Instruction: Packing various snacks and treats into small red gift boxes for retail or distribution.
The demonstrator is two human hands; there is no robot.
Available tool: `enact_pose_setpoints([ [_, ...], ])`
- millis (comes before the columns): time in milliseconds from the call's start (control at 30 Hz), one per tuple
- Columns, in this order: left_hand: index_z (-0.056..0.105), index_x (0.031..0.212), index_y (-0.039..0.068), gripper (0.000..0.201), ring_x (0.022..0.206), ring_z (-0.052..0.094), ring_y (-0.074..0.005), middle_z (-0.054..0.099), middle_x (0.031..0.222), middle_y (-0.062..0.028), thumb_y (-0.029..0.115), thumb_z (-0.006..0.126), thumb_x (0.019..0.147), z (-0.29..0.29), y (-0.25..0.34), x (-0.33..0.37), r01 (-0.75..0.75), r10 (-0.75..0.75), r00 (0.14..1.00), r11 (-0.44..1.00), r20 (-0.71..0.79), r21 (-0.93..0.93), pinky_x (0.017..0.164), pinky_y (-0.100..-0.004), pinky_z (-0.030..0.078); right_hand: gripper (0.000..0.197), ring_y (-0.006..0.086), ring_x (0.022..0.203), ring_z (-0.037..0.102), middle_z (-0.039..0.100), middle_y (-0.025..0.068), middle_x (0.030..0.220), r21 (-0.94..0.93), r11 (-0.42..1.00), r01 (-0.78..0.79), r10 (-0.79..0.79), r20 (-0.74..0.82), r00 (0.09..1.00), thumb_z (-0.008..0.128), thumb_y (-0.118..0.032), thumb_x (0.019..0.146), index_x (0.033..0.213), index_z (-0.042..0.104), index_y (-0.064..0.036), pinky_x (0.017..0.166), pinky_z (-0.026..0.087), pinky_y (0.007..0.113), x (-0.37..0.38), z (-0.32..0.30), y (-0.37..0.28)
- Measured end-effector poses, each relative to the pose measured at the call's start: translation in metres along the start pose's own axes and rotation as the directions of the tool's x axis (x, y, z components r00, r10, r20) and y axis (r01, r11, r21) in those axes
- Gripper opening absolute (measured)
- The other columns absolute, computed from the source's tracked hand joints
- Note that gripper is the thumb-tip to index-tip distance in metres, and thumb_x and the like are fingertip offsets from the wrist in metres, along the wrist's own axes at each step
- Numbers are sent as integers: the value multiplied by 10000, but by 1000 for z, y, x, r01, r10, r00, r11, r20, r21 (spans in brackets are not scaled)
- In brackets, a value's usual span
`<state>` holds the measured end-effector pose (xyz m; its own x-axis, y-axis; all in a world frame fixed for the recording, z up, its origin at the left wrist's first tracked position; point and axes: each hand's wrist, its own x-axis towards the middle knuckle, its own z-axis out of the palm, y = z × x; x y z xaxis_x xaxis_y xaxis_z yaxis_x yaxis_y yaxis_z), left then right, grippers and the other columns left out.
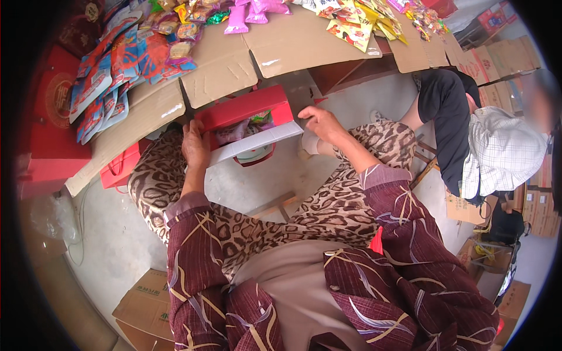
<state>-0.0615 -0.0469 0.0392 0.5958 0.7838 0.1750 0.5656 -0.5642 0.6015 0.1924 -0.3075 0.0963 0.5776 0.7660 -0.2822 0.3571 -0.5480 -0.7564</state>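
A red gift box is held between my knees and the table edge, its long white inner flap folded out toward me. Through the opening, purple and green snack packets show inside. My left hand grips the box's left end, thumb and fingers around its edge. By the right end, my right hand has its fingers apart, the fingertips close to the flap's corner; whether they touch it I cannot tell. Something round, white and red shows beneath the flap.
Ahead, a cardboard-covered table carries blue-red pouches, pink packets and yellow packets. Another red box stands at the left. A person sits at the right, before stacked cartons. An open carton lies lower left.
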Motion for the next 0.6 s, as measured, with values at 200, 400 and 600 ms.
enact_pose_setpoints([
  [200,562,945,84,144,858,605,-377,601,926,-159,125,653,841,14,-30,8,-22,19,1000,992,-23,-123,725,-455,482,296,140,921,602,645,51,1095,114,993,30,-44,122,992,659,-133,872,1163,624,-93,825,503,309,-12,10,-7],
  [400,694,997,87,317,751,654,-274,678,830,-152,383,610,919,8,-42,11,184,-164,982,941,90,-285,710,-386,506,411,173,898,608,673,86,1013,232,955,-184,160,119,980,624,-388,906,1134,626,-47,784,485,336,-1,12,-27],
  [600,701,1014,27,546,624,595,-139,657,804,-82,539,527,944,-12,-12,9,478,-399,877,654,269,-587,585,-293,482,485,194,904,619,662,114,1036,222,960,-169,160,58,985,597,-469,905,1120,622,-34,739,495,324,14,22,-3],
])
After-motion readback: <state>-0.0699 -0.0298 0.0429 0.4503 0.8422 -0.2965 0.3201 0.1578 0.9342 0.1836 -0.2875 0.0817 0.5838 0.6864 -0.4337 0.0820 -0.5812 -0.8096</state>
